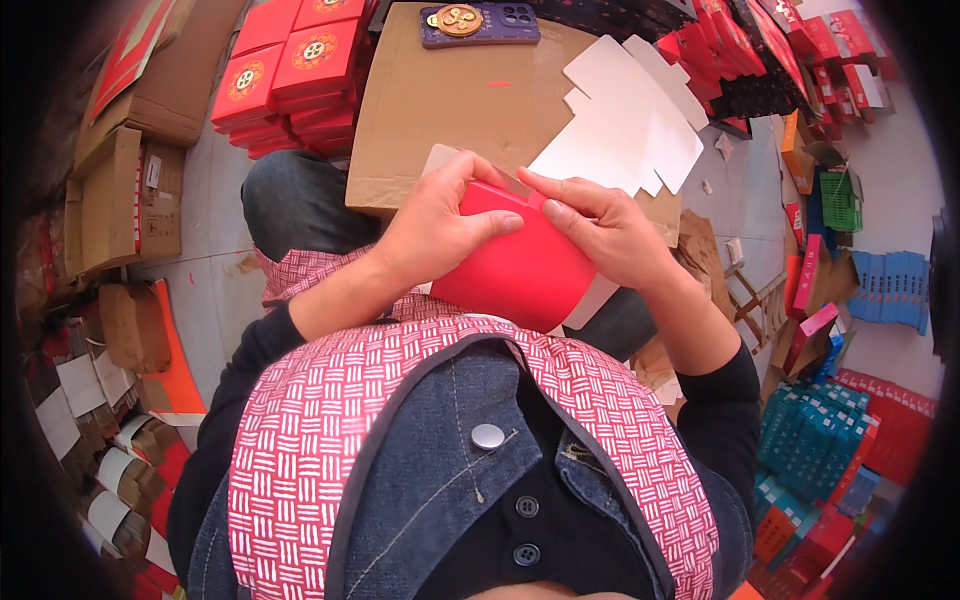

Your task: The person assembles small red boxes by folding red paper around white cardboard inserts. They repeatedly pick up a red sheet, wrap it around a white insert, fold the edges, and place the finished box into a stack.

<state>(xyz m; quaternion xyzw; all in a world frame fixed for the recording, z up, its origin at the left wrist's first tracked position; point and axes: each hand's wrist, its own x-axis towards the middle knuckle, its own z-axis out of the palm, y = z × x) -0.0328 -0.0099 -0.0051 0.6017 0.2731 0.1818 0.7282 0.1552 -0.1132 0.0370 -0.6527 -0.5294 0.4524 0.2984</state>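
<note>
A red cardboard box blank [525, 262] with white flaps is held above my lap, in front of the brown carton. My left hand [440, 215] grips its upper left edge, the thumb lying on the red face and the fingers bent behind the edge. At the upper right edge, my right hand [605, 225] pinches a narrow folded strip between thumb and forefinger. Both hands' fingertips nearly meet along the top fold. Just beyond my right hand, flat white die-cut blanks [640, 115] lie stacked on the brown carton [455, 105].
A phone [515, 25] with a round gold ornament [460, 20] lies at the carton's far edge. Red boxes [320, 60] are stacked at the far left. Teal boxes [815, 430], blue packages [890, 290] and a green basket [840, 198] stand to the right; an open carton [150, 200] is at left.
</note>
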